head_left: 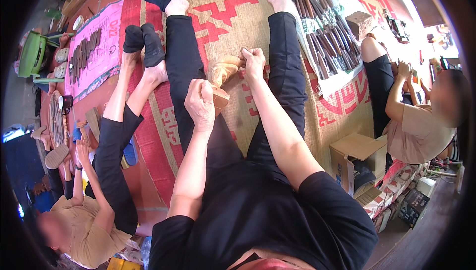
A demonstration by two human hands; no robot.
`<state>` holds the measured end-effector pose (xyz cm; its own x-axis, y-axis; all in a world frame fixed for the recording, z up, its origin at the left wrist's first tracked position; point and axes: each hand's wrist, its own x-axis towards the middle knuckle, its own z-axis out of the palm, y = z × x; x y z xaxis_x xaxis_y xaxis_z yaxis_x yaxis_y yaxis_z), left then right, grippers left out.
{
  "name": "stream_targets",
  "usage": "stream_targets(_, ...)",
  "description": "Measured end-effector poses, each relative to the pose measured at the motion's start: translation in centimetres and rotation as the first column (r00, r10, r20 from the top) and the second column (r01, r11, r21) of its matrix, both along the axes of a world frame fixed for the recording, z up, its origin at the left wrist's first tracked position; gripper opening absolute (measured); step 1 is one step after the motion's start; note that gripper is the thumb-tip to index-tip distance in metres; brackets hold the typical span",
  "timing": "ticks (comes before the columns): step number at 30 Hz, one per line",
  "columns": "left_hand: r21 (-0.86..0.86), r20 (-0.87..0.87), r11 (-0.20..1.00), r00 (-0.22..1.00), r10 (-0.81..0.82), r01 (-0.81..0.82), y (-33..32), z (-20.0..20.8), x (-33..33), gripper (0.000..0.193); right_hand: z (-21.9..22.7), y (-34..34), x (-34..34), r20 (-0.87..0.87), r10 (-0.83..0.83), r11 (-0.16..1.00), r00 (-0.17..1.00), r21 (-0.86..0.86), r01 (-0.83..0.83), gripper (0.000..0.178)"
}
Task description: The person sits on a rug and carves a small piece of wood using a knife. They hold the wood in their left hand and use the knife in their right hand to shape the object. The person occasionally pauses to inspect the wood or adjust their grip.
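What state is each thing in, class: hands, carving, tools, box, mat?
Carving: shaped above, blocky below
Left hand: closed on the carving's base
Right hand: fingers curled, beside the carving
Tools: laid out on a white sheet
Cardboard box: open, dark item inside
Mat: spread flat

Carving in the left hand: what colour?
The carving is mostly light golden tan; the head view shows it best.

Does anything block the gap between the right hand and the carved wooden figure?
Nothing visible does. The left hand grips the carved wooden figure near its blocky base, and the right hand is close beside its upper part; contact is unclear.
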<state>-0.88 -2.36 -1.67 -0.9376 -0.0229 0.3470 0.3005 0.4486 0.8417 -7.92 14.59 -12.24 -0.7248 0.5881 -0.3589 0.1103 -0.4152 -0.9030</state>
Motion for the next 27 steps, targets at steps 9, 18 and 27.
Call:
stream_targets(9,-0.096,0.002,0.995,1.000,-0.030,0.030,-0.2,-0.1,-0.1,0.033,-0.8,-2.9,0.7,0.036,0.059,0.934,0.998,0.351,-0.068,0.023)
stream_targets(18,-0.047,0.032,0.998,0.999,-0.030,0.032,0.4,0.4,-0.8,0.037,0.6,-1.6,1.6,0.034,0.125,0.933,0.992,0.335,-0.129,0.017)
stream_targets(27,-0.035,-0.039,0.999,0.998,-0.038,0.037,0.4,0.5,-0.4,0.028,-0.9,0.3,0.3,-0.032,-0.007,0.998,0.999,0.058,0.008,0.018)
